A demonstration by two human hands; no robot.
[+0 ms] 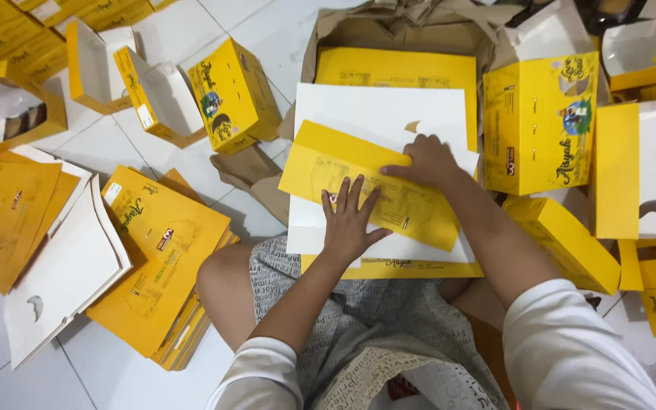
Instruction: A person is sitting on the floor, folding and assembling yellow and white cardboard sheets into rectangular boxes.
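While the person sits on the white tiled floor [214, 30] with knees apart, both hands press flat on a yellow folded flap [366, 186] of an unassembled carton sheet [381, 114] lying straight ahead, just beyond the lap. The flap's long axis runs slantwise, from upper left down to lower right, across the white inner face of the sheet. The left hand [351, 220] lies nearer the body, fingers spread wide and palm down on the flap's lower middle, gripping nothing. The right hand [428, 161] sits farther out, toward the flap's upper edge, fingers bent and held together, pushing down on the fold (whether a fingertip hooks under the edge I cannot tell). Both hands touch the flap; neither holds it up.

Under the sheet lie more flat sheets, a yellow one [396, 68] showing at the far end, all resting on crumpled brown paper [411, 26]. To the right, close beside the right forearm, stand assembled yellow boxes [540, 121], and another box [567, 243] lies near the elbow. To the left, well apart, a stack of flat yellow cartons [161, 258] lies on the floor, with a white-faced sheet [62, 273] beside it. Open boxes [161, 95] stand farther off at upper left. Nothing lies between the hands and the flap.
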